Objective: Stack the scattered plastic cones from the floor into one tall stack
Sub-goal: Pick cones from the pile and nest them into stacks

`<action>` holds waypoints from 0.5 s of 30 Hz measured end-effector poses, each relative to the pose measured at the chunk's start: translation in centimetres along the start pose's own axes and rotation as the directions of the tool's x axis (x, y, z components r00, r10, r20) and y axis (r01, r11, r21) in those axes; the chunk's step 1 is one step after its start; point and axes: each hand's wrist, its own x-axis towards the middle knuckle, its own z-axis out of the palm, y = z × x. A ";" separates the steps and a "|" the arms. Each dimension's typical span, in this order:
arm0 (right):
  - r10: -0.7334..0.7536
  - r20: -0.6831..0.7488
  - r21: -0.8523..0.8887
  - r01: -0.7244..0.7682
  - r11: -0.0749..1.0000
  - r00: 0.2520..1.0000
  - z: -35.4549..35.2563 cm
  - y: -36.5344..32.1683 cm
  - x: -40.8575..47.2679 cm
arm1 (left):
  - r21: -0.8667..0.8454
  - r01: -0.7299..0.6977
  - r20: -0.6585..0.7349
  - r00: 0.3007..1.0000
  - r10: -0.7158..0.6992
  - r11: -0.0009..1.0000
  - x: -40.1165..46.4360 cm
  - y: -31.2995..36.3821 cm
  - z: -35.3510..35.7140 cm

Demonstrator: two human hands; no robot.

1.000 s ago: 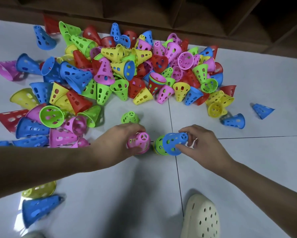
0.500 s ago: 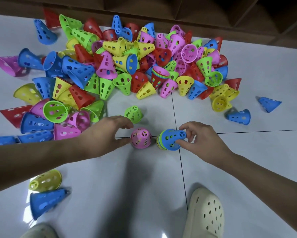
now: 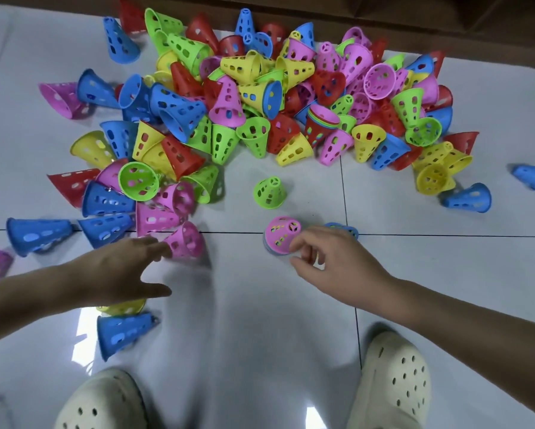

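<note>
On floor: L hand (image 3: 120,270) fingers spread by pink cone (image 3: 187,241); R hand (image 3: 331,261) fingers pinching pink-topped stack (image 3: 280,233).

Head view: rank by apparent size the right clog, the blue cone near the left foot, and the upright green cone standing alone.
1. right clog, largest.
2. blue cone lying by the left foot.
3. upright green cone, smallest.
The cones may well be the same size; the blue one lies nearer the camera, so that ranking is unsure.

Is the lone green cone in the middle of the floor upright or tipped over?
Upright. The green cone stands on its wide rim, with its narrow closed top facing up, apart from the pile and from both hands.
</note>
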 end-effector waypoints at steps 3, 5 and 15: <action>-0.099 0.082 0.034 0.097 0.995 0.992 2.5 -2.1 0.8 | 0.029 0.092 0.044 0.995 -0.093 0.995 -1.3 -0.5 0.5; -0.150 0.153 0.053 0.143 0.988 0.977 4.6 -3.4 1.2 | 0.086 0.146 0.056 0.987 -0.151 0.986 -2.2 -1.0 1.1; -0.099 0.299 0.103 0.071 0.992 0.949 9.6 -4.7 3.1 | 0.129 0.240 0.141 0.956 -0.257 0.962 -3.6 -1.1 5.8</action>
